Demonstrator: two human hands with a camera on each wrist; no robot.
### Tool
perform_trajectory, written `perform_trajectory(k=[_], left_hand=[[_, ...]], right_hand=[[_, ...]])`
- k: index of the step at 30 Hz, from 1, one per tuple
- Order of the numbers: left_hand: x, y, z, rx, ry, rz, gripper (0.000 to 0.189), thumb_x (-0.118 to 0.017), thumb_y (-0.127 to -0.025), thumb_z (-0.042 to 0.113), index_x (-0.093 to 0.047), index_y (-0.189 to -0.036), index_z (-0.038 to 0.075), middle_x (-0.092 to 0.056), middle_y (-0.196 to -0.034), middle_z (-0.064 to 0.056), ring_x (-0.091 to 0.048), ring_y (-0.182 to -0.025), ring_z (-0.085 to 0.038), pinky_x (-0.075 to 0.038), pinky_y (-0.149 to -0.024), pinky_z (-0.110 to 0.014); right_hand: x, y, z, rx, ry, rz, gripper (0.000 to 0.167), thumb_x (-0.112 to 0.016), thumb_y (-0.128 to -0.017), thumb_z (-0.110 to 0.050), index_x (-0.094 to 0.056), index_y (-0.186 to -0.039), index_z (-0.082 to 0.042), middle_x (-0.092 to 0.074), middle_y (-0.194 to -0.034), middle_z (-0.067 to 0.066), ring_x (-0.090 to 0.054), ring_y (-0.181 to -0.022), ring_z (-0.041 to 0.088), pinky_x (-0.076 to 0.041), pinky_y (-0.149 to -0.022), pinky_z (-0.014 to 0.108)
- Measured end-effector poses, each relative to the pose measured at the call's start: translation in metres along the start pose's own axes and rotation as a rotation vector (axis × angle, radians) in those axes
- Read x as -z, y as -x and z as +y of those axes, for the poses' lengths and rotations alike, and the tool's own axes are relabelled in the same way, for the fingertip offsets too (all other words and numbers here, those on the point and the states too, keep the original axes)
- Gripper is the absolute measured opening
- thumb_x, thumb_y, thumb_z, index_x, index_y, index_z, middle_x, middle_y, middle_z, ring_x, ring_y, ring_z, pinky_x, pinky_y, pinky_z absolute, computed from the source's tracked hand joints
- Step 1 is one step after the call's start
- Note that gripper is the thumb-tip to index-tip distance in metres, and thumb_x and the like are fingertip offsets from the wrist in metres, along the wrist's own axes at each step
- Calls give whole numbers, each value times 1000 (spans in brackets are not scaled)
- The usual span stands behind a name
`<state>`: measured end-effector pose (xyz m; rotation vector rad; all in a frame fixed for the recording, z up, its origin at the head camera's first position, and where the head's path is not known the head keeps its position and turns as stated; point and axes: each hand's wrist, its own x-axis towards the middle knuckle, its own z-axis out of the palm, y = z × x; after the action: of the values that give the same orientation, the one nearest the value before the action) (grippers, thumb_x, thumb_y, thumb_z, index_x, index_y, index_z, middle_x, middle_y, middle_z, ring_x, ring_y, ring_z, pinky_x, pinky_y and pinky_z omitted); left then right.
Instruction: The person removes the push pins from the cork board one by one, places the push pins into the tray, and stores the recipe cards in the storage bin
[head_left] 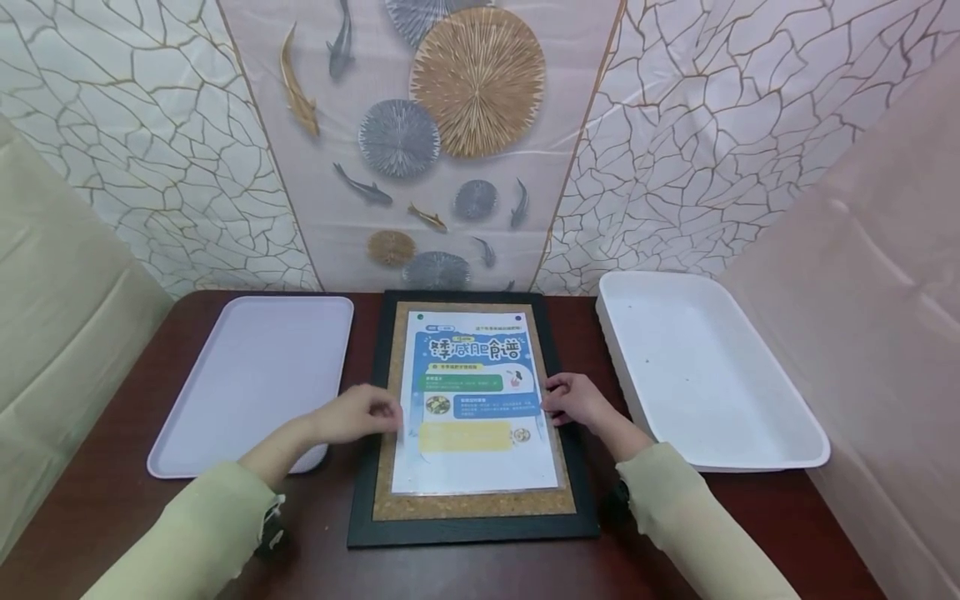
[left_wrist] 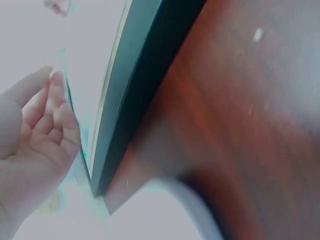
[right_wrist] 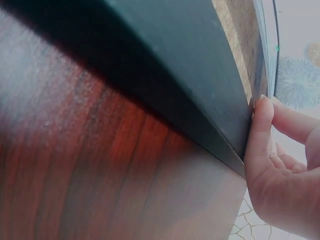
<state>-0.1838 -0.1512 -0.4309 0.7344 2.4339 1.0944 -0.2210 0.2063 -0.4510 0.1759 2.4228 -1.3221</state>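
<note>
Seemingly, the diet-recipe poster (head_left: 472,387) is being aligned between pinching right hand (head_left: 576,400) and half-curled left hand (head_left: 358,413) (hold unclear), evenness being needed

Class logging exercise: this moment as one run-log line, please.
sheet: on corkboard | left hand: at left edge | right hand: at right edge

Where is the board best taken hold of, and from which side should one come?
Probably the thick black frame, at the middle of both long sides, coming from left and right together: the board lies flat, the frame stands raised above the table, and gripping there should leave the sheet untouched.
</note>
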Motion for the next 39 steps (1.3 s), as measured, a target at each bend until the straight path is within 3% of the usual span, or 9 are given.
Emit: perform_trajectory(k=[6, 15, 21, 28, 32, 39], left_hand=[[31, 1, -12, 102, 19, 237, 12, -60, -90, 16, -65, -89, 5, -66, -85, -9, -56, -77, -13, -46, -69, -28], [69, 5, -47, 227, -48, 488, 17, -60, -89, 12, -64, -92, -4, -67, -83, -17, -52, -67, -6, -43, -62, -23], [81, 8, -69, 303, -113, 636, 21, -61, -87, 15, -65, -90, -6, -66, -76, -13, -47, -60, -3, -40, -59, -22], [86, 13, -97, 465, -89, 707, 23, -59, -83, 22, -65, -83, -1, -63, -72, -10, -53, -65, -20, -39, -61, -28], [85, 11, -97, 553, -98, 697, 26, -56, -86, 19, -65, -91, -5, -65, -83, -19, -57, -76, -28, -41, -66, -32], [79, 5, -98, 623, -111, 678, 29, -52, -89, 19, -63, -100, -5, -63, -103, -25, -57, -95, -38, -43, -84, -45]], right_hand=[[0, 0, 0, 7, -3, -5, 41, -61, -88, -5, -48, -126, 6, -65, -93, 18, -62, -70, 15, -55, -63, 28], [2, 0, 1, 14, -1, -15, 42, -61, -89, -6, -47, -127, 7, -65, -97, 20, -63, -72, 14, -56, -65, 29], [4, 1, 2, 26, 2, -12, 42, -61, -89, -6, -47, -127, 7, -65, -98, 21, -63, -71, 13, -56, -65, 29], [-1, 0, 3, 32, -1, -18, 42, -61, -89, -6, -47, -126, 7, -65, -95, 19, -62, -70, 13, -56, -65, 29], [-2, -1, 4, 32, 2, -13, 41, -61, -89, -5, -47, -126, 7, -65, -95, 19, -62, -70, 13, -56, -65, 29], [0, 0, 2, 36, 11, -6, 41, -60, -89, -5, -47, -126, 7, -64, -95, 19, -62, -71, 14, -56, -65, 30]])
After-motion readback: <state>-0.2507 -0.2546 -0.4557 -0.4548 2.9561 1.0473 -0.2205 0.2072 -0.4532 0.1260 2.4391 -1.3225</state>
